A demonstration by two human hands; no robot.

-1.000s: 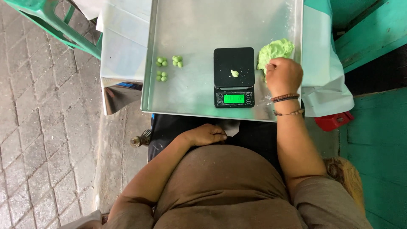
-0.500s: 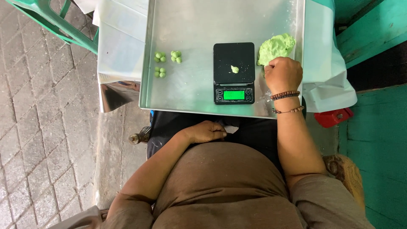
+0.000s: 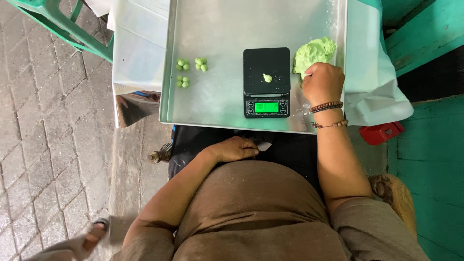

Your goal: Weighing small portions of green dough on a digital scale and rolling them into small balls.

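Note:
My right hand (image 3: 323,83) is closed on the near edge of a lump of pale green dough (image 3: 313,52) at the right side of a metal tray (image 3: 217,29). Just left of the hand, a black digital scale (image 3: 267,82) with a lit green display carries one small bit of green dough (image 3: 267,78). Three clusters of small green dough balls (image 3: 188,70) lie on the tray's left part. My left hand (image 3: 235,149) rests on my dark lap below the tray, fingers loose, its fingertips beside a white scrap (image 3: 264,145).
The tray sits on a table under white plastic sheeting (image 3: 137,53). A green plastic chair (image 3: 58,24) stands at the far left on grey paving. A red object (image 3: 382,133) and a teal painted wall (image 3: 430,164) are to the right.
Both hands stay where they were: the right at the dough lump, the left on my lap. Only the view has shifted slightly.

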